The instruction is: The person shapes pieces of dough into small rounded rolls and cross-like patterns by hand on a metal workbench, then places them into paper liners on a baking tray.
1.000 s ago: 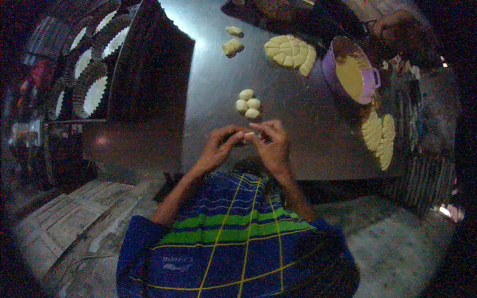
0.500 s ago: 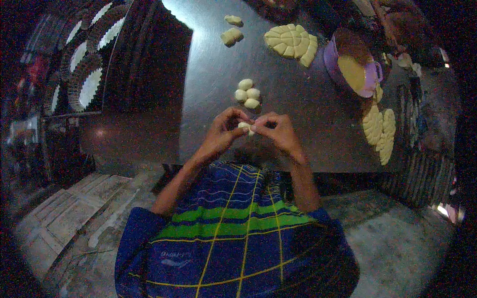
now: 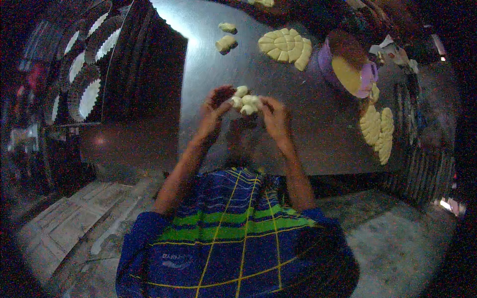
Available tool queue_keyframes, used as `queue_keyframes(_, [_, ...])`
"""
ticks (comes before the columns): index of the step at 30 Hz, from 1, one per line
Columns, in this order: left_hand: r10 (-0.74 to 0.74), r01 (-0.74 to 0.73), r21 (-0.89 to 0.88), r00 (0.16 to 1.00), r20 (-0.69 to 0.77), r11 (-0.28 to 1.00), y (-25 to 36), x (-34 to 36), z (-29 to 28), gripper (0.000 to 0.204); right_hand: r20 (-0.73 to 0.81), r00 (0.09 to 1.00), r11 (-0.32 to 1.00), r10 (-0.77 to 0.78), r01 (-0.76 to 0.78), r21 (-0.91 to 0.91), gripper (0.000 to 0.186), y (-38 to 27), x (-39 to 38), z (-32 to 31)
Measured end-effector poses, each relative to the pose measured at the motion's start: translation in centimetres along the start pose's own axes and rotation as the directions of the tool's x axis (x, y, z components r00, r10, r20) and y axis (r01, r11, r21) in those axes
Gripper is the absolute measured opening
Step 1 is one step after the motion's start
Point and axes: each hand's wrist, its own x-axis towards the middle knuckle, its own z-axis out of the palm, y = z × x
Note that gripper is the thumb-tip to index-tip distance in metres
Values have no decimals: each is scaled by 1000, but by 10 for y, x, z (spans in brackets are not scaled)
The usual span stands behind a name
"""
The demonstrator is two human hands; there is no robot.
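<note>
A tight cluster of small pale dough balls [image 3: 242, 102] sits on the metal table, between my two hands. My left hand [image 3: 214, 110] is at the cluster's left side, thumb apart from the fingers and its tip beside the nearest ball; the fingers are blurred and dark. On the other side, my right hand [image 3: 275, 116] has its thumb and fingertips closed against the rightmost dough ball [image 3: 256, 101]. Farther off lie two loose dough pieces, a short roll [image 3: 225, 43] and a smaller lump [image 3: 227, 27].
A flat dough slab scored into pieces [image 3: 284, 45] lies at the far side of the metal table [image 3: 318, 134]. Right of it a purple tub [image 3: 325, 57] holds something yellowish. More scored dough [image 3: 370, 126] lies near the right edge. Fluted round tins [image 3: 91, 99] stand at far left.
Both hands have moved forward and apart, from pinching a dough ball between them to either side of the cluster. The ball they held is now at the cluster's right side.
</note>
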Motion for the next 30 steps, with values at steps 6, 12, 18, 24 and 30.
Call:
queue_keyframes(6, [12,-12,-2,998,-64,1000,-3,50,-23,25,199,922,803,331,-386,454,19,-22,37,-3])
queue_keyframes(12, [262,-146,501,950,-170,853,-51,136,-43,31,116,964,950,241,-259,177,19,-4,38,21])
queue_keyframes(18, [525,-167,949,851,1,269,-72,234,-53,49,75,997,917,-37,64,-394,19,10,54,17])
queue_keyframes(24, [155,34,707,967,-202,706,-15,198,-36,35,-97,994,973,44,-65,-222,23,61,52,8])
queue_keyframes(30, [-202,241,241,964,-175,940,-33,140,-73,28,58,997,949,-46,61,-308,30,15,78,1])
